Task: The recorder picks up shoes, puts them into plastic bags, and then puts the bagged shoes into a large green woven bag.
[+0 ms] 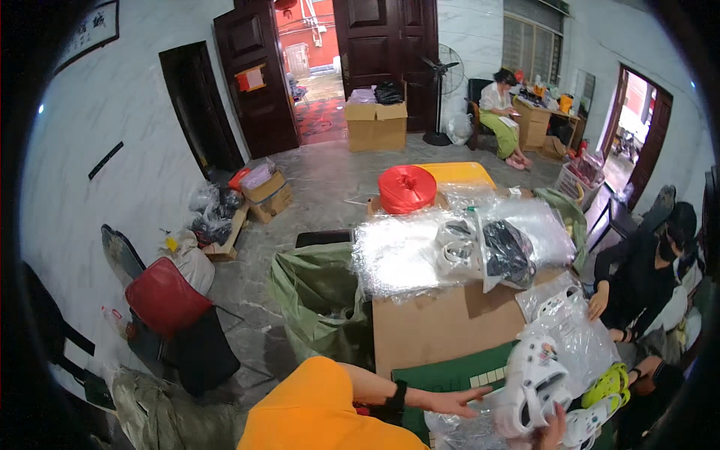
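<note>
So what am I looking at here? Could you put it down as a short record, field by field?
place: room with marble-look walls and dark wooden doors
left hand: flat on clear plastic bags, open
right hand: low at the frame edge, touching a white clog shoe; grip unclear
beside it: yellow-green clogs
table: cardboard-covered, with a pile of clear bags
further back: red twine roll
others: person in black seated right; another person seated far back

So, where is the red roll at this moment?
In the head view, the red roll sits at the far end of the table, centre of the picture, just left of the yellow lid and behind the clear plastic bags.
</note>
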`<state>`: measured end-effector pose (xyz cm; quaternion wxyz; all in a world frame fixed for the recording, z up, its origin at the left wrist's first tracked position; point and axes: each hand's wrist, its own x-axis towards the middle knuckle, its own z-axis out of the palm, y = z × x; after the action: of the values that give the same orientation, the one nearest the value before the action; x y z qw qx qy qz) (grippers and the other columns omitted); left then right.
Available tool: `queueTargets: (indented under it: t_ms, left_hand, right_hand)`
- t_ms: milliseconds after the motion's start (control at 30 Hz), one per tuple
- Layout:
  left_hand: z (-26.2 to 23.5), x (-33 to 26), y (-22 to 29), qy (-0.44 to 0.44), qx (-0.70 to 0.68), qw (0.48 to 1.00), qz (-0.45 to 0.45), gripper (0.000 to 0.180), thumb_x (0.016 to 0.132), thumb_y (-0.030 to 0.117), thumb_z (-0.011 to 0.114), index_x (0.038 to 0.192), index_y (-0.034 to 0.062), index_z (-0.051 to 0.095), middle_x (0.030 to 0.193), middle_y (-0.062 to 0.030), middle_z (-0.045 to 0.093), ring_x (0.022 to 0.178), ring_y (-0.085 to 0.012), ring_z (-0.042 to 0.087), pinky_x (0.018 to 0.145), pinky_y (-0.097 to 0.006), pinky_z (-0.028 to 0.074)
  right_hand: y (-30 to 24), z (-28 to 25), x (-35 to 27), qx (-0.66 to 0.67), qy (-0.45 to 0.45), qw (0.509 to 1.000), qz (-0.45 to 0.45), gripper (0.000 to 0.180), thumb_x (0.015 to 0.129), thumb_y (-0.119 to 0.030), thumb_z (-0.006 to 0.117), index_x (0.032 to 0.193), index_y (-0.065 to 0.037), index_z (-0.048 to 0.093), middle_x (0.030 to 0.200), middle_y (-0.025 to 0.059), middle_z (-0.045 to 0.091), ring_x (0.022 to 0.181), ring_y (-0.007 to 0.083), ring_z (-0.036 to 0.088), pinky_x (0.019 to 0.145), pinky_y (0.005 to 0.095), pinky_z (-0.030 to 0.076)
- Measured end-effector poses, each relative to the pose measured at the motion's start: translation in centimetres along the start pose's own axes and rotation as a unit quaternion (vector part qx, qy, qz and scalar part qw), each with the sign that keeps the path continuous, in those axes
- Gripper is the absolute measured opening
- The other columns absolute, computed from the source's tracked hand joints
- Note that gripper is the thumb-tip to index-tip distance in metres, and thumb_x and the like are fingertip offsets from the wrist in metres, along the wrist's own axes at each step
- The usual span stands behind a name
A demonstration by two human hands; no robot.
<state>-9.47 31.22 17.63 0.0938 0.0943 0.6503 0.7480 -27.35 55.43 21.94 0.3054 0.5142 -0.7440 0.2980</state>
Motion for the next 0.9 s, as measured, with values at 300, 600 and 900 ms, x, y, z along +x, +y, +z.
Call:
queueTargets:
  t_ms: [300,600,900]
  left_hand:
    - [-12.8,-6.7,1.6,0.436,-0.084,0.895,-0.034,0.056,0.08,0.026,0.058,0.124,0.0073,0.031,0.113,-0.0118,0.045,0.101,-0.0219,0.046,0.083,-0.034,0.041]
    - [-21.7,-13.0,-8.5,0.396,-0.021,0.892,-0.216,0.037,0.084,0.014,0.047,0.12,0.0071,0.043,0.116,-0.0114,0.049,0.098,-0.0229,0.052,0.08,-0.031,0.042]
    - [-17.3,-10.2,-4.9,0.268,0.294,0.858,-0.324,0.075,0.071,0.047,0.055,0.116,-0.0113,0.038,0.094,-0.0275,0.055,0.09,-0.0388,0.052,0.078,-0.04,0.041]
  right_hand:
    - [-18.0,18.0,10.5,0.313,-0.201,0.825,0.426,0.047,0.076,-0.025,0.048,0.115,0.002,0.042,0.11,0.0255,0.049,0.099,0.0346,0.049,0.086,0.0354,0.036]
    - [-24.9,22.2,5.2,0.232,-0.465,0.806,0.283,0.037,0.073,-0.024,0.058,0.105,-0.007,0.053,0.1,0.0205,0.049,0.099,0.0347,0.044,0.081,0.0412,0.039]
    - [-22.9,10.6,-1.5,0.105,-0.293,0.866,0.392,0.024,0.069,-0.01,0.058,0.092,-0.008,0.056,0.105,0.013,0.051,0.093,0.031,0.049,0.072,0.0416,0.042]
